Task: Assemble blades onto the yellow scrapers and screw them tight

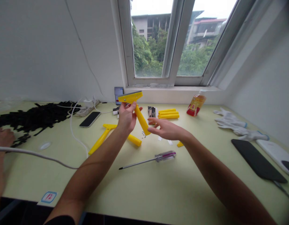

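Left hand (127,118) clenched around yellow plastic scraper (140,117), raised above bench

Right hand (166,129) spread, fingertips just beside scraper's handle end, above pale green laminate bench (144,190), near clear-handled steel screwdriver (165,156).

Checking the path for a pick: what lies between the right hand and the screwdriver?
In the head view, two small white slips lie on the pale green tabletop between the right hand and the clear-handled screwdriver.

Scraper (141,118): glossy yellow plastic
Screwdriver (165,156): clear plastic handle, smooth metal shaft
Gloves (231,122): white cloth
Desk (144,193): smooth, matt pale-green surface
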`<move>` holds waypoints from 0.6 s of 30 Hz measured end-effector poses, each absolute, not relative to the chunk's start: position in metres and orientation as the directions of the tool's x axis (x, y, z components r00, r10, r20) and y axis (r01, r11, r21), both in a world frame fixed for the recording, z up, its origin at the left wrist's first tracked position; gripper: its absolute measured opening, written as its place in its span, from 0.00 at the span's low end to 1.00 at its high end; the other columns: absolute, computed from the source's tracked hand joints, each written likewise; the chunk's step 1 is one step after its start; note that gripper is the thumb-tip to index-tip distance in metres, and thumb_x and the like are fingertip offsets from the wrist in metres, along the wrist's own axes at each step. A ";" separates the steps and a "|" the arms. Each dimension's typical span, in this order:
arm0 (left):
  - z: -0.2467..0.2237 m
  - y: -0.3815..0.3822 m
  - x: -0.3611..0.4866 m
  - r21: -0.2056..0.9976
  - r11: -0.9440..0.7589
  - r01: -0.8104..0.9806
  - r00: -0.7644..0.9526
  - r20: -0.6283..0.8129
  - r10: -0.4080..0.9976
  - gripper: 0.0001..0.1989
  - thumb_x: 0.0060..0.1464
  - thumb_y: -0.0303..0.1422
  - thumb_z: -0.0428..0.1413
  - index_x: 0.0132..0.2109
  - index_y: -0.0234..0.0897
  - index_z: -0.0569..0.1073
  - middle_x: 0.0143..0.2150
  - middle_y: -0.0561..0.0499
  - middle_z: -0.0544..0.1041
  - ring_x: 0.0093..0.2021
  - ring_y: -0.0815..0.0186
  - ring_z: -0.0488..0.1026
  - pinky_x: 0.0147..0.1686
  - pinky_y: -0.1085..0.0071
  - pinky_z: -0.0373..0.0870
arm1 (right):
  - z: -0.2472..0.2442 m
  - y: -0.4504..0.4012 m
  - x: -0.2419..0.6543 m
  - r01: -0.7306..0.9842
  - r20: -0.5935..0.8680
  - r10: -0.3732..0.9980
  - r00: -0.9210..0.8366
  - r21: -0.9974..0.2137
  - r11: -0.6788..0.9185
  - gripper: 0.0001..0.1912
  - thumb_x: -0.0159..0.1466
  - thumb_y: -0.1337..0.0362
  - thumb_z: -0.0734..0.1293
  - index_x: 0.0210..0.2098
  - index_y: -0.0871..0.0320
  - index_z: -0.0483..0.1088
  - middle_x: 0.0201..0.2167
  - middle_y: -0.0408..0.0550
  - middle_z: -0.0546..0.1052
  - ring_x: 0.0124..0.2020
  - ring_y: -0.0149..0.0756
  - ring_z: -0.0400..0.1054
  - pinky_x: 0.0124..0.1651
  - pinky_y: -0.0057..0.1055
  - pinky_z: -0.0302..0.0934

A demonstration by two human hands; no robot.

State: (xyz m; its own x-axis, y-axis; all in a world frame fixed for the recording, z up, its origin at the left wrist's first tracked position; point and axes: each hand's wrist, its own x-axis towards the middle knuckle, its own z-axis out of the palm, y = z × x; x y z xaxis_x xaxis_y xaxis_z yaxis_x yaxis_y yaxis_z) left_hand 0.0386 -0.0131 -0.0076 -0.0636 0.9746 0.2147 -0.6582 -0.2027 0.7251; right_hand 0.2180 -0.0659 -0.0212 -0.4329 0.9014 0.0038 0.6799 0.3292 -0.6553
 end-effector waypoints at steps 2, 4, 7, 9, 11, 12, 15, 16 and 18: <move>-0.011 -0.022 0.049 0.701 -0.209 -0.682 -0.052 0.239 0.970 0.15 0.46 0.24 0.64 0.38 0.41 0.68 0.33 0.58 0.69 0.32 0.72 0.71 0.47 0.64 0.72 | -0.024 -0.063 0.211 0.420 0.096 0.876 -0.473 -0.849 0.320 0.27 0.66 0.48 0.62 0.60 0.56 0.62 0.50 0.56 0.76 0.46 0.42 0.73 0.45 0.40 0.68; -0.014 -0.027 0.056 0.700 -0.215 -0.681 -0.037 0.260 0.965 0.14 0.47 0.26 0.64 0.38 0.40 0.67 0.33 0.58 0.69 0.34 0.71 0.71 0.48 0.63 0.71 | -0.031 -0.058 0.207 0.221 0.136 0.838 -0.529 -0.931 0.290 0.23 0.66 0.50 0.63 0.55 0.58 0.63 0.45 0.55 0.76 0.43 0.40 0.74 0.43 0.39 0.70; -0.020 -0.023 0.055 0.796 -0.163 -0.583 0.065 0.245 0.967 0.10 0.47 0.27 0.63 0.37 0.38 0.70 0.37 0.52 0.72 0.38 0.68 0.73 0.47 0.64 0.71 | -0.043 -0.045 0.214 0.232 0.171 0.858 -0.484 -0.921 0.314 0.17 0.67 0.54 0.61 0.50 0.58 0.63 0.41 0.53 0.76 0.39 0.38 0.74 0.41 0.38 0.70; -0.025 -0.013 0.049 0.912 -0.079 -0.403 0.114 0.135 0.984 0.12 0.46 0.26 0.61 0.40 0.37 0.72 0.42 0.47 0.73 0.42 0.65 0.73 0.44 0.65 0.71 | -0.051 -0.032 0.230 0.470 0.222 0.919 -0.327 -0.805 0.362 0.15 0.68 0.56 0.59 0.50 0.57 0.64 0.41 0.53 0.77 0.37 0.37 0.74 0.41 0.37 0.69; -0.028 0.000 0.040 0.985 -0.032 -0.172 0.056 0.042 0.998 0.16 0.45 0.26 0.58 0.45 0.36 0.73 0.48 0.43 0.73 0.45 0.61 0.73 0.41 0.65 0.71 | -0.060 -0.019 0.251 0.765 0.315 0.945 -0.092 -0.586 0.269 0.15 0.68 0.58 0.58 0.52 0.57 0.63 0.43 0.53 0.78 0.39 0.39 0.74 0.44 0.37 0.67; -0.029 0.006 0.035 0.996 -0.036 -0.076 0.007 0.037 0.999 0.18 0.45 0.26 0.56 0.46 0.36 0.73 0.49 0.42 0.73 0.46 0.60 0.73 0.40 0.65 0.71 | -0.064 -0.013 0.263 0.829 0.344 0.939 -0.012 -0.522 0.202 0.17 0.67 0.60 0.58 0.54 0.58 0.63 0.45 0.55 0.77 0.42 0.42 0.73 0.46 0.39 0.66; -0.025 0.025 0.013 0.994 -0.095 0.049 -0.078 0.099 0.992 0.15 0.45 0.27 0.54 0.43 0.36 0.74 0.47 0.44 0.75 0.46 0.58 0.72 0.43 0.64 0.69 | -0.079 -0.001 0.292 0.906 0.380 0.917 0.118 -0.419 0.057 0.19 0.65 0.65 0.57 0.55 0.62 0.63 0.50 0.63 0.75 0.50 0.51 0.70 0.53 0.49 0.60; -0.021 0.030 0.002 0.988 -0.121 0.091 -0.089 0.130 0.988 0.13 0.46 0.27 0.54 0.41 0.37 0.75 0.44 0.45 0.76 0.46 0.58 0.72 0.44 0.63 0.68 | -0.084 0.001 0.299 0.921 0.386 0.911 0.145 -0.388 0.018 0.19 0.65 0.67 0.57 0.55 0.62 0.63 0.51 0.64 0.74 0.52 0.54 0.68 0.55 0.53 0.57; -0.014 0.038 -0.022 0.931 -0.201 0.306 -0.094 0.239 0.966 0.07 0.46 0.26 0.55 0.35 0.38 0.75 0.38 0.47 0.77 0.44 0.58 0.72 0.48 0.63 0.66 | -0.094 0.003 0.308 0.945 0.391 0.902 0.181 -0.325 -0.048 0.20 0.64 0.69 0.56 0.55 0.61 0.64 0.52 0.64 0.74 0.56 0.56 0.64 0.59 0.61 0.48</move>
